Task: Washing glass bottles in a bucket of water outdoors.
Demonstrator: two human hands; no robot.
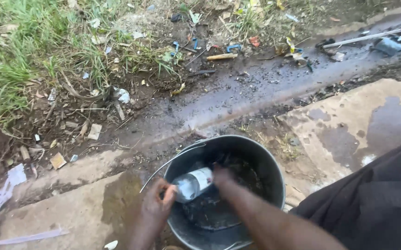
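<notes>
- The left hand (156, 208) gripped the base of a clear bottle (192, 184), held over a dark metal bucket (265, 171).
- The right hand (222, 176) clasped the bottle's other end.
- Beyond lay a wet concrete gutter (237, 92), then littered grass (20, 51).

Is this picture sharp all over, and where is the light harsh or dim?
Head view: soft, even daylight with no hard shadows; the wet gutter gives a dull sheen; the inside of the bucket is dark; the bottle and both hands, left and right, look slightly smeared; the grass is soft at the frame's edge.
</notes>
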